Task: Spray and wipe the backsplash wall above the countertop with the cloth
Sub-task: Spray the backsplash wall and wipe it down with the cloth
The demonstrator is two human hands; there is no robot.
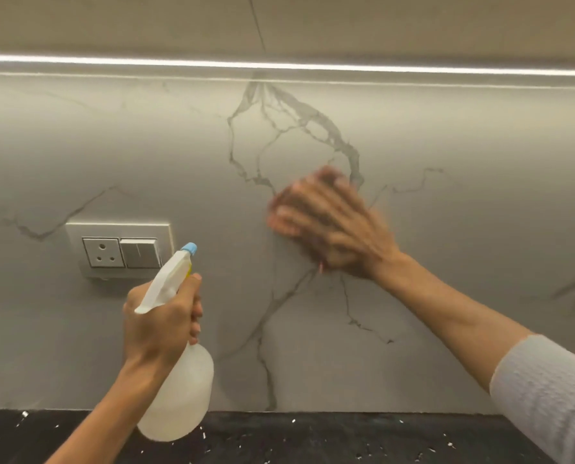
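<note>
The backsplash wall [313, 346] is pale grey marble with dark veins. My right hand [333, 222] lies flat against it, fingers spread and blurred by motion, pressing a dark cloth [329, 179] that shows only between and beyond the fingers. A small pink scrap peeks out under the palm. My left hand [160, 316] grips the neck of a translucent white spray bottle [182, 396], held upright in front of the wall. The bottle's blue nozzle tip [190, 248] points up and to the right.
A white socket and switch plate [118, 249] is set into the wall at the left, just behind the nozzle. A black speckled countertop [329, 437] runs along the bottom. A bright light strip [279, 66] runs under the cabinet above.
</note>
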